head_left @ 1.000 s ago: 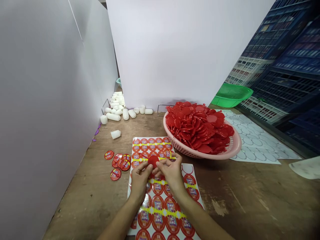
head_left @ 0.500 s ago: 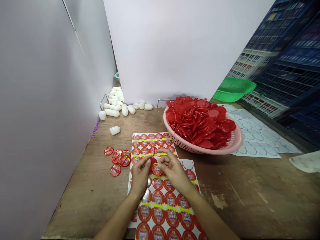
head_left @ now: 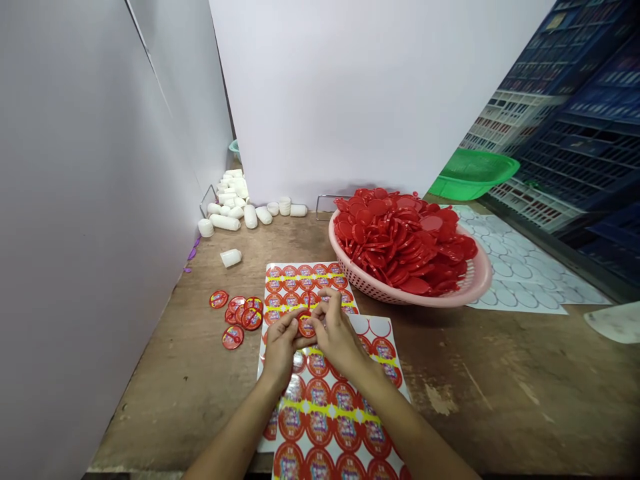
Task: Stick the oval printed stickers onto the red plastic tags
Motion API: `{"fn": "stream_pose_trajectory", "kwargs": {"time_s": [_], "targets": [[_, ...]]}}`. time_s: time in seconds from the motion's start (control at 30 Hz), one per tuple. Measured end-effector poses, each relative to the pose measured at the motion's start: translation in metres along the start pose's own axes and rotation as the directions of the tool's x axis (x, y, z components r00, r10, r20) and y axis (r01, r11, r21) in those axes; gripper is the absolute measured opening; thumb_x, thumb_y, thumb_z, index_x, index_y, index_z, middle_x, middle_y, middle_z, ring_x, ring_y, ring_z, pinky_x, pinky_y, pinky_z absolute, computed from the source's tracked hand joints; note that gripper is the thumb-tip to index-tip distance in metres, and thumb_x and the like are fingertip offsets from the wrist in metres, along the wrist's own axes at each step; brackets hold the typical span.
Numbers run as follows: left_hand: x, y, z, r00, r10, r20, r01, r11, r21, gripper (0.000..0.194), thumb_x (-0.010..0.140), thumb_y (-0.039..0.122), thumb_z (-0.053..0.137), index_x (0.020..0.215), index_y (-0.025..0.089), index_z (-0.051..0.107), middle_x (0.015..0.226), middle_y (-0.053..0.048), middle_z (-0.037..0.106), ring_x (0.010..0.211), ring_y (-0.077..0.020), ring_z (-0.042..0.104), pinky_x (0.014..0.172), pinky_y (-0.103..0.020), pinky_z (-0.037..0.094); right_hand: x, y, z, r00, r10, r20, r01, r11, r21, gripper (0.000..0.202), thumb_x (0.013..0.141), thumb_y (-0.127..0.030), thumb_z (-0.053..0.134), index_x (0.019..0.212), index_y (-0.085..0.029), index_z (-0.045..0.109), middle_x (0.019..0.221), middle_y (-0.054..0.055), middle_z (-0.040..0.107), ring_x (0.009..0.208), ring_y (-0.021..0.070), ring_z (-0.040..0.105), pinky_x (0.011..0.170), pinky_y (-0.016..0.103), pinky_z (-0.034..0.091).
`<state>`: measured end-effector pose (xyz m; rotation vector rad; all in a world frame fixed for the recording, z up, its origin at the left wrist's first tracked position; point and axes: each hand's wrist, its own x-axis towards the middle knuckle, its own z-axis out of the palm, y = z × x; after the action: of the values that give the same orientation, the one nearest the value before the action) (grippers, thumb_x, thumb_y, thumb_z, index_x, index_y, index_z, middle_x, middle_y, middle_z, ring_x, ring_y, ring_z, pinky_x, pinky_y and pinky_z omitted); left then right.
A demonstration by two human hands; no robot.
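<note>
My left hand (head_left: 281, 343) pinches a red plastic disc (head_left: 309, 301) by its edge, its thin stem pointing away from me. A round red printed sticker (head_left: 306, 325) lies over the disc's face. My right hand (head_left: 340, 335) has its thumb and fingertips closed on the sticker's right edge. Both hands are above the sticker sheets: a front sheet (head_left: 332, 412) with rows of round stickers and bare white spots near its top, and another sheet (head_left: 291, 283) partly under it. Left of my hands lie several stickered discs (head_left: 251, 318), some overlapping.
A pink basket (head_left: 367, 283) heaped with red plastic discs (head_left: 400, 240) stands at the right. White plastic caps and tubes (head_left: 225, 222) are scattered at the back left. Used sticker backing (head_left: 520, 267), a green basket (head_left: 473, 175) and stacked crates (head_left: 575, 153) are farther right. Pale panels (head_left: 330, 100) enclose the bench.
The sticker, held tilted at the disc's right side before, now covers the disc's face. My right hand has moved slightly left, its fingers drawn in closer to my left hand.
</note>
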<state>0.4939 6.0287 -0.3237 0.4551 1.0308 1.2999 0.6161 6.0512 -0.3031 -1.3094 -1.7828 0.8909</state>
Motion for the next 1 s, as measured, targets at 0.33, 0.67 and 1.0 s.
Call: {"fn": "stream_pose_trajectory", "kwargs": {"time_s": [0.33, 0.67, 1.0], "targets": [[-0.001, 0.001, 0.002, 1.0, -0.016, -0.01, 0.016, 0.999, -0.042, 0.04, 0.059, 0.032, 0.079, 0.093, 0.013, 0.071, 0.087, -0.01, 0.075, 0.082, -0.0278, 0.073, 0.077, -0.041, 0.059, 0.003, -0.006, -0.001, 1.0, 0.014, 0.007, -0.013, 0.994, -0.113, 0.039, 0.081, -0.01, 0.039, 0.118, -0.019, 0.03, 0.08, 0.003, 0.055, 0.072, 0.0206, 0.057, 0.069, 0.036, 0.046], [-0.003, 0.001, 0.004, 1.0, 0.02, 0.02, -0.02, 0.999, 0.032, 0.037, 0.065, 0.035, 0.077, 0.094, 0.012, 0.072, 0.082, -0.01, 0.075, 0.078, -0.0253, 0.072, 0.071, -0.036, 0.059, 0.0, -0.003, 0.002, 1.0, -0.019, -0.021, 0.016, 0.988, -0.155, 0.038, 0.081, -0.009, 0.039, 0.117, -0.02, 0.032, 0.084, 0.004, 0.056, 0.074, 0.0199, 0.058, 0.071, 0.035, 0.048], [-0.004, -0.001, 0.007, 0.992, 0.123, -0.016, -0.118, 0.979, 0.167, 0.037, 0.062, 0.035, 0.079, 0.092, 0.014, 0.075, 0.087, -0.009, 0.076, 0.078, -0.0222, 0.071, 0.068, -0.031, 0.057, -0.004, -0.011, 0.009, 0.997, -0.062, -0.053, 0.04, 0.939, -0.341, 0.048, 0.083, -0.008, 0.043, 0.129, -0.02, 0.037, 0.093, 0.012, 0.063, 0.084, 0.027, 0.063, 0.074, 0.042, 0.051]]}}
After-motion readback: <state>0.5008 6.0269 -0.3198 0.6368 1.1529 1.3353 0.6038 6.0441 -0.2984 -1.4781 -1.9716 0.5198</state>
